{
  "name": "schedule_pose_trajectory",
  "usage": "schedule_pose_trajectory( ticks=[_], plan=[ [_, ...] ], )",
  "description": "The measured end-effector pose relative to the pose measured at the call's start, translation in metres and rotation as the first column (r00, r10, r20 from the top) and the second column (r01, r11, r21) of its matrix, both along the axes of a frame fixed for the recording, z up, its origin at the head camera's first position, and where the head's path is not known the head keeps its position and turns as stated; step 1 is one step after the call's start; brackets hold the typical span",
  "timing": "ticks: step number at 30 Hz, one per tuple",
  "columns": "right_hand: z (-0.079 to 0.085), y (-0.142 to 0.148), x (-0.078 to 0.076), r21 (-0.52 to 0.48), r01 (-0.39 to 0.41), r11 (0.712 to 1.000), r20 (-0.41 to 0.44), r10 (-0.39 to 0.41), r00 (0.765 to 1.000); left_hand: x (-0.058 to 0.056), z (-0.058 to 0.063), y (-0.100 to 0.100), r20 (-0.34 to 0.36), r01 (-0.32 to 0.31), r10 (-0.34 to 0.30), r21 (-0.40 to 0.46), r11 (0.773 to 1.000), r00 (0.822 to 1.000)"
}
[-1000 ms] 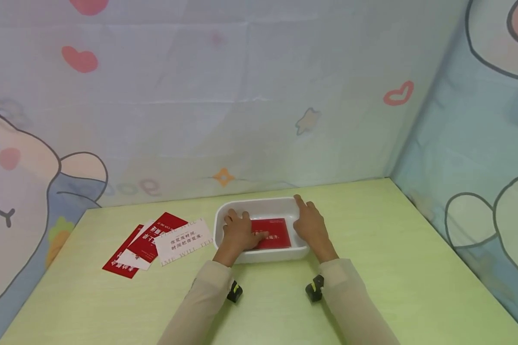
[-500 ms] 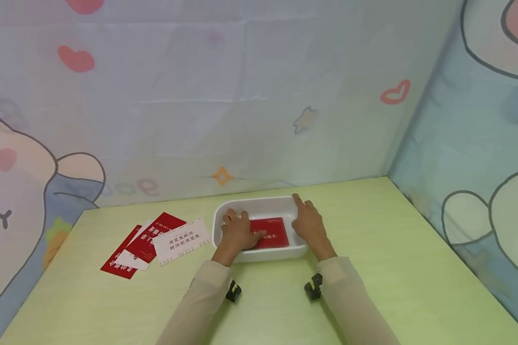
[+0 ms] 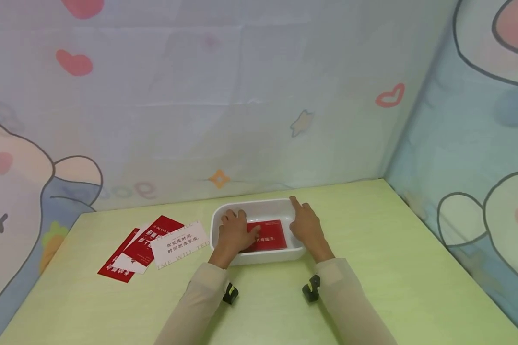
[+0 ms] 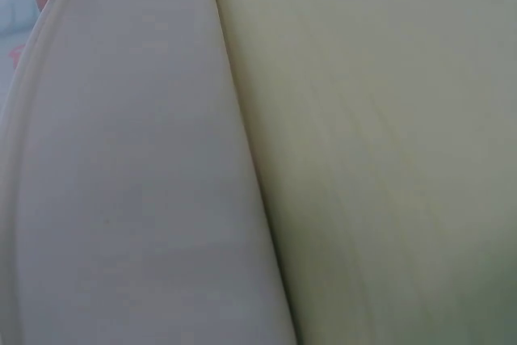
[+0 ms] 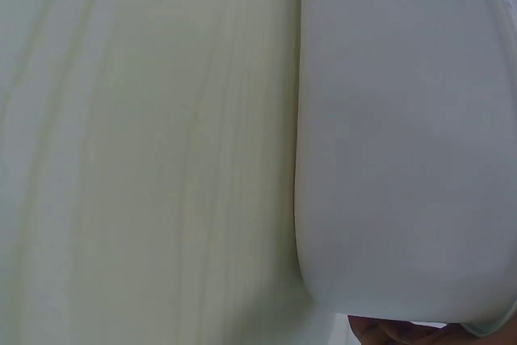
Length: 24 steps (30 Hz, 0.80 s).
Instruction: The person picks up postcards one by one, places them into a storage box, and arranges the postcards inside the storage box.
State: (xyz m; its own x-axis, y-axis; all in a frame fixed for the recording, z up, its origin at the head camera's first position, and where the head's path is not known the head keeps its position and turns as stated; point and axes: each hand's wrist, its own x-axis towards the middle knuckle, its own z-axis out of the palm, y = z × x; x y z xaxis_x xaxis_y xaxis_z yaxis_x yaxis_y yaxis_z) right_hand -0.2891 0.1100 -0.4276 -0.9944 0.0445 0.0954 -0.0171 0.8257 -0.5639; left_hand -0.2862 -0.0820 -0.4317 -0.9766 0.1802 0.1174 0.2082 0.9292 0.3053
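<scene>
A white rectangular tray (image 3: 267, 257) sits on the table in the head view, with a red card (image 3: 271, 235) printed in white characters lying flat inside. My left hand (image 3: 233, 235) is in the tray's left part, fingers spread forward and thumb stretched over the card's left side. Whether that thumb presses the card, I cannot tell. At the tray's right end, my right hand (image 3: 307, 230) grips the rim, its index finger along the far right corner. Both wrist views mostly show the tray's outer wall (image 4: 137, 159); a bit of the right hand's fingers (image 5: 396, 331) shows beneath the corner.
Left of the tray lies a fanned group of cards: a white card (image 3: 181, 244) with dark characters, a red card (image 3: 166, 225), and more red and white ones under them. The pale green table (image 3: 267, 306) meets a printed cloth backdrop (image 3: 263, 143) behind.
My left thumb has drawn back slightly to the left, so more of the red card's print shows. The right hand stays on the tray's end. The head view has shifted slightly.
</scene>
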Motion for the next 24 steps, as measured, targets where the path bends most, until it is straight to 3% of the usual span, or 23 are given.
schedule_pose_trajectory(
  ticks=[15,24],
  plan=[
    [0.002,0.003,-0.003,-0.014,0.001,1.0,0.037,0.0,0.999,-0.004,0.003,-0.003,0.017,0.006,-0.008,0.096,0.995,1.0],
    [0.004,0.002,-0.002,-0.038,0.007,0.999,0.03,-0.006,1.0,0.0,0.012,-0.007,-0.027,0.022,-0.019,0.105,0.994,0.999]
  ],
)
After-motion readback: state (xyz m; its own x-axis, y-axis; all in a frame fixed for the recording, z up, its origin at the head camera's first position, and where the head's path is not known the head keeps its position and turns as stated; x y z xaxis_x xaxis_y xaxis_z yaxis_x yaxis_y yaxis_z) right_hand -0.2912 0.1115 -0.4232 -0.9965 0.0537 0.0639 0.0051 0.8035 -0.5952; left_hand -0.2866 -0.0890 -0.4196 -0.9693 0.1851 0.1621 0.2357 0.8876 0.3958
